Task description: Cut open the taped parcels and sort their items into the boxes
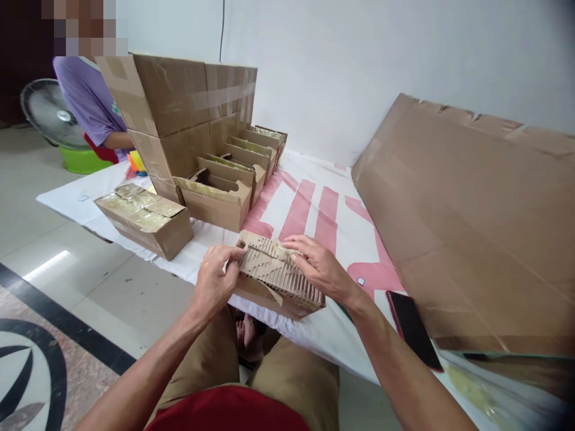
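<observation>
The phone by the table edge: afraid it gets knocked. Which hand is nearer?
Right. The right hand sits left of the phone, on a cardboard box; the left hand is beyond that box.

Matt, ribbed corrugated-cardboard box [279, 276]

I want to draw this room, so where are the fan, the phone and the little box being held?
fan [49, 111]: head view, on its round grille.
phone [414, 329]: head view, middle of its dark screen.
little box [281, 276]: head view, on its ridged top face.
</observation>
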Demonstrator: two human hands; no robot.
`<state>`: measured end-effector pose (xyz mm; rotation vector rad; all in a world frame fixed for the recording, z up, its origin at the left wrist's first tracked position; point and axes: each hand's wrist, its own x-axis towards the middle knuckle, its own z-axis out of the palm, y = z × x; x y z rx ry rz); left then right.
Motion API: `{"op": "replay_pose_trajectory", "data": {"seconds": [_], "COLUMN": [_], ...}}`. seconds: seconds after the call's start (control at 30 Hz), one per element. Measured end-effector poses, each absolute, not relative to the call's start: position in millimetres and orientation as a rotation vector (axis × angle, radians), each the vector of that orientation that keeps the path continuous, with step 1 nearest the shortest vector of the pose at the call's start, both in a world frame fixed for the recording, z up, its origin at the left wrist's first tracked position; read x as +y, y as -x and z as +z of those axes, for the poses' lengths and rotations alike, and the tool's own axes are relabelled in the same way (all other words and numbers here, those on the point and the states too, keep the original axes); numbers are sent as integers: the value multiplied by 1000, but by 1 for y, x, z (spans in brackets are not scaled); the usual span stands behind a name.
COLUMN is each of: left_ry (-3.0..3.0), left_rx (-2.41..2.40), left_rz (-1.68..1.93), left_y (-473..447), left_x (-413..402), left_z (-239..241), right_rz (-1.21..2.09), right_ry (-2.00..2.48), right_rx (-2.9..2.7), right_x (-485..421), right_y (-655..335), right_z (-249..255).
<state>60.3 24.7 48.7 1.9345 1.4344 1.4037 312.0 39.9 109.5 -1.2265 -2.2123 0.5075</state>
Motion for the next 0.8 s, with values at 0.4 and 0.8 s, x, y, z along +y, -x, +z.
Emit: {"op": "replay_pose_trajectory", "data": {"seconds": [0.4, 0.8], "left_ry": [-1548, -1812], "left_rx": [1187, 1001], "left_rz": [1522, 1254], "left_y": [-45, -19], "left_x": [15, -8], "left_z": [36, 41], "right_rz": [318, 169], "right_ry": [1326, 1049], "right_rx": [-2221, -2495], "right_x": [-5, -64], "right_y": [-346, -323], "right_z": [104, 109]}}
